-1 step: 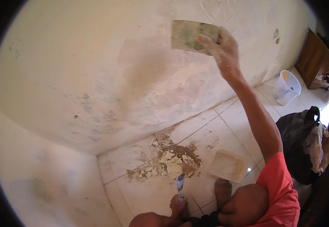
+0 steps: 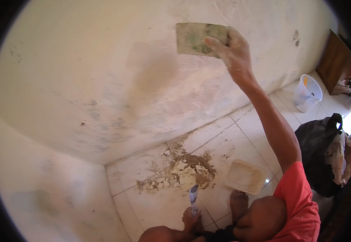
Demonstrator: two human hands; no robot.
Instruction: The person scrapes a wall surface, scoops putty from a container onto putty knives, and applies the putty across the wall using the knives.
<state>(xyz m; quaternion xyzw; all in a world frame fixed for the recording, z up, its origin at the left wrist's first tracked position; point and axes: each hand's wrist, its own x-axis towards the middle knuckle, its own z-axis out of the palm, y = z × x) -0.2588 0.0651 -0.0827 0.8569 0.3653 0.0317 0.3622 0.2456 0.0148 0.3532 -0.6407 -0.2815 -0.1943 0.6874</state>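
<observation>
Green and tan marks cover a flat piece (image 2: 195, 38) held up high, in front of the pale wall (image 2: 103, 48). The person's right hand (image 2: 237, 56) grips its right end, with the thumb over the front and the other fingers at the edge. It is hard to tell if the piece touches the wall. The left hand is out of sight, so nobody can tell how its fingers are.

Below and left of the piece, the wall has a dull brown patch (image 2: 153, 76). Down on the white tile floor (image 2: 143, 211) lies a heap of cream bits and brown dirt (image 2: 187, 173). A scraper (image 2: 193, 195) has one end at the heap and the other by the left foot (image 2: 190, 220). A shallow cream tray (image 2: 246, 176) sits right of the heap, near the right foot (image 2: 239, 201). Farther right are a black bag (image 2: 314, 147), a see-through bucket (image 2: 302, 101) and some brown wooden furniture (image 2: 336, 60).
</observation>
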